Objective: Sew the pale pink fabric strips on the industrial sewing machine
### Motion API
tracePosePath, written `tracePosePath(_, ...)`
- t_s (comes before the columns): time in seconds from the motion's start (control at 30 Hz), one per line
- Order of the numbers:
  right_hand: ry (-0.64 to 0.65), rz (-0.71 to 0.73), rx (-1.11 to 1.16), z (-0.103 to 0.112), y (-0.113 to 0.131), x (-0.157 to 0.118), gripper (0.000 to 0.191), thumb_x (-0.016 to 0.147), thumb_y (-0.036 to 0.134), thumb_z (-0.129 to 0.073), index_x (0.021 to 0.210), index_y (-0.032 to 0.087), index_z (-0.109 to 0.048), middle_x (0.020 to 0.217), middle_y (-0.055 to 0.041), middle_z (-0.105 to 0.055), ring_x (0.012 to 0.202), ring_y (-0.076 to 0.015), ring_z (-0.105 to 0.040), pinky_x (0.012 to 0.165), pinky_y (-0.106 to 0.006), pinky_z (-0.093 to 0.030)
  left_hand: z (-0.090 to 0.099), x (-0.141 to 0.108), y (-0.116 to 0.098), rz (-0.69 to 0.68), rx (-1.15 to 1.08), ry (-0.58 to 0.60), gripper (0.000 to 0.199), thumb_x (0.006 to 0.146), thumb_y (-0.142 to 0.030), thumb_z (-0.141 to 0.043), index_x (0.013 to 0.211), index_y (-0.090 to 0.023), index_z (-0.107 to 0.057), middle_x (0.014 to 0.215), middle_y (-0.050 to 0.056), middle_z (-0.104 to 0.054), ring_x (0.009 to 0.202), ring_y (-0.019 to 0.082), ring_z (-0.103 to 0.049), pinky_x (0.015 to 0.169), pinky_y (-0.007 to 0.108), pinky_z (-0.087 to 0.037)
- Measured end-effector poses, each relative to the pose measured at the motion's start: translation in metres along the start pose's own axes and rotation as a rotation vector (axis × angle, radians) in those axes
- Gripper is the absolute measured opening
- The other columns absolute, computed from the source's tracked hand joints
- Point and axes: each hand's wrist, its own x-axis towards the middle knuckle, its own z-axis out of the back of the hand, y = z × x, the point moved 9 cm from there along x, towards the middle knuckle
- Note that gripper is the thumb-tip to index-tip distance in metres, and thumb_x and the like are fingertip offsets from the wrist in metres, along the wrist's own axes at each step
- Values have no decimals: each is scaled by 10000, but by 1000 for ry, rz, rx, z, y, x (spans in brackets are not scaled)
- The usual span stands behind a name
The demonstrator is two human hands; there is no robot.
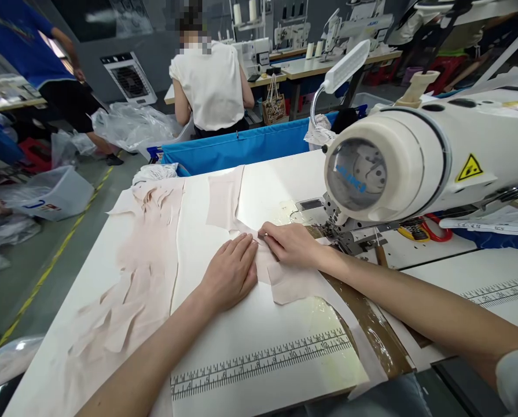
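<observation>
A pale pink fabric piece [296, 282] lies on the white sewing table [224, 353], its narrow part running under both hands toward another pale panel [224, 200] behind them. My left hand [232, 269] rests flat on the cloth, fingers together and stretched out. Just right of its fingertips, my right hand [291, 243] pinches the fabric edge between thumb and forefinger. The sewing machine's needle area [341, 231] is right of my right hand. Layered pale pink pieces [148, 243] are spread on the left of the table.
The machine head [384, 162] overhangs the right side, with red-handled scissors [436, 229] behind my right forearm. A printed ruler [263, 362] marks the front of the table. Beyond the blue cloth bin [237, 145] sits a person in white [210, 81]; another person stands at left.
</observation>
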Motion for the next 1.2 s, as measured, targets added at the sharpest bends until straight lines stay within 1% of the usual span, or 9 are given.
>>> tracePosePath(0.1, -8, 2, 13, -1, -1, -1, 222, 997, 201, -315, 1085, 169, -517, 897, -43, -733, 746, -175, -650, 565, -276, -265, -1, 0, -4, -15, 47, 0, 427, 960, -250, -351, 1296, -53, -526, 1358, 192, -548, 1292, 317, -494, 1048, 467, -463)
tracePosePath(0.37, -7, 20, -5, 0, 2, -1, 206, 984, 211, -338, 1042, 168, -531, 867, -55, -727, 689, -174, -621, 544, -283, -227, -3, 0, -6, -13, 51, 19, 432, 944, -236, -365, 1316, -68, -505, 1367, 211, -526, 1309, 330, -471, 1054, 490, -448)
tracePosePath(0.57, 28, 34, -49, -1, 7, 2, 165, 945, 183, -382, 969, 161, -544, 801, -54, -708, 625, -166, -577, 520, -290, -195, -4, -1, -6, -20, 53, 18, 434, 950, -237, -356, 1320, -66, -504, 1367, 219, -520, 1312, 337, -466, 1047, 497, -454)
tracePosePath(0.73, 70, 45, -73, 6, 1, -12, 160, 910, 164, -413, 956, 176, -566, 808, -45, -719, 660, -169, -589, 523, -293, -185, -3, -1, -7, -34, 76, 9, 428, 946, -232, -367, 1304, -58, -525, 1361, 232, -523, 1288, 351, -489, 1019, 495, -476)
tracePosePath(0.83, 81, 19, -87, 10, -8, -23, 183, 909, 170, -423, 984, 184, -590, 776, -42, -722, 657, -175, -605, 528, -287, -197, -3, -1, -7, -42, 85, 17, 430, 947, -229, -363, 1304, -57, -529, 1365, 227, -525, 1287, 347, -493, 1014, 490, -481)
tracePosePath(0.93, 70, -9, -91, 11, -13, -29, 209, 935, 196, -407, 1022, 175, -596, 773, -54, -727, 656, -187, -618, 526, -284, -209, -5, -2, -6, -27, 62, 35, 437, 950, -231, -357, 1325, -68, -510, 1414, 210, -488, 1326, 336, -454, 1034, 508, -461)
tracePosePath(1.0, 57, -19, -83, 10, -13, -29, 225, 953, 204, -390, 1050, 162, -589, 784, -63, -731, 649, -189, -621, 523, -284, -214, -6, -2, -5, -16, 36, 58, 445, 948, -221, -351, 1348, -83, -489, 1441, 187, -471, 1340, 321, -440, 1051, 526, -442)
tracePosePath(1.1, 24, -37, -57, 11, -12, -28, 257, 981, 209, -356, 1117, 147, -565, 813, -68, -733, 658, -189, -631, 526, -280, -238, -7, 0, -7, -19, 6, 101, 455, 945, -209, -343, 1371, -106, -466, 1429, 159, -493, 1330, 303, -454, 1062, 542, -426)
tracePosePath(1.2, -10, -40, -23, 14, -12, -26, 269, 999, 208, -331, 1155, 154, -544, 856, -63, -738, 712, -186, -650, 548, -273, -271, -3, 4, -12, -39, 6, 119, 449, 949, -229, -349, 1361, -98, -470, 1387, 173, -523, 1314, 311, -465, 1039, 525, -451)
